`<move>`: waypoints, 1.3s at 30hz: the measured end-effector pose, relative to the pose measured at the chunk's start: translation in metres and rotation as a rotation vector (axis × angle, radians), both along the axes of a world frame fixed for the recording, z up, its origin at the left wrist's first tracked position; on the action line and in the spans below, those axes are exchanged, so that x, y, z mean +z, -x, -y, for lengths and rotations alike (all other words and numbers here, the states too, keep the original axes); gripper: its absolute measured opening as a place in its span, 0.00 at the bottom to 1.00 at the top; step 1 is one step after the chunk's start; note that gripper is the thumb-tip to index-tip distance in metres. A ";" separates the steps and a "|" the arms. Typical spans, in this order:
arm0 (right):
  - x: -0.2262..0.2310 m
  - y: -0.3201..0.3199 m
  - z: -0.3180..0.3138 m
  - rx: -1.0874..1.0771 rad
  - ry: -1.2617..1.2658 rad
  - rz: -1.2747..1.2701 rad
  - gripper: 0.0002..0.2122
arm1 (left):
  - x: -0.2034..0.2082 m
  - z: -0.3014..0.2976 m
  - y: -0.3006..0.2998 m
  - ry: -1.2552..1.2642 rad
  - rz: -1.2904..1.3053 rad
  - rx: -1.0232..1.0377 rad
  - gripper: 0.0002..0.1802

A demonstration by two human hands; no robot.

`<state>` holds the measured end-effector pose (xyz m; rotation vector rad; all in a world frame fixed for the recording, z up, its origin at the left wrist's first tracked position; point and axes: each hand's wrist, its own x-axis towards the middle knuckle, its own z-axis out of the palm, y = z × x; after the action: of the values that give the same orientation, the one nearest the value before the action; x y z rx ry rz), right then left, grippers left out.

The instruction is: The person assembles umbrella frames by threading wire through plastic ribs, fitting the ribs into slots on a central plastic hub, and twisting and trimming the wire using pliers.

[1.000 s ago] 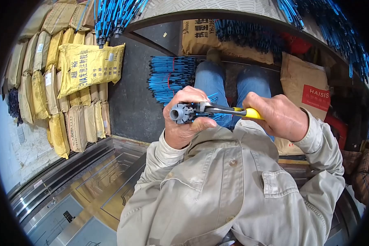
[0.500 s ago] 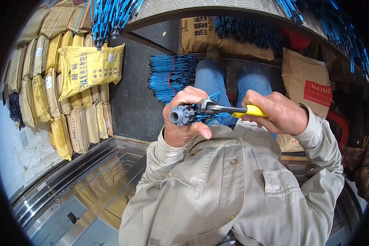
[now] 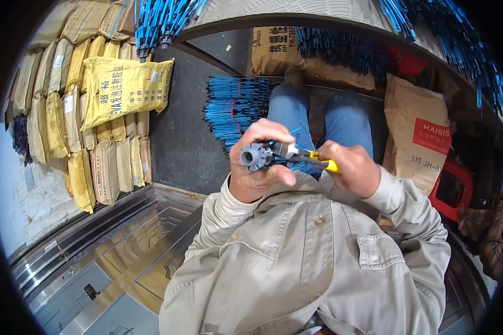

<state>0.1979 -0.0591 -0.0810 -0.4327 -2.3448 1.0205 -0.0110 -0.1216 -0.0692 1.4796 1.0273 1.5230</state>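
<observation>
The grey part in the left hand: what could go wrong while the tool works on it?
The left hand wraps the grey round part closely, so the yellow-handled tool held by the right hand might slip onto its fingers. Nothing supports the part from below; if it slips free, it may fall toward the blue rod bundle.

matt grey plastic fitting — glossy yellow-handled metal pliers, woven yellow sacks.

Yellow sacks are stacked on the floor at the left. A brown sack lies ahead. A tan bag with a red label stands on the right.
</observation>
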 end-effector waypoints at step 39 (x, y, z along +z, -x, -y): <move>0.043 0.042 -0.236 -0.606 -0.809 0.728 0.20 | -0.001 0.009 0.126 -0.111 0.797 0.368 0.38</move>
<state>0.1554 0.1769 -0.0378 -1.1999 -2.6652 -0.4563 -0.1368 -0.1309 -0.0701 0.6242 0.7410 2.1948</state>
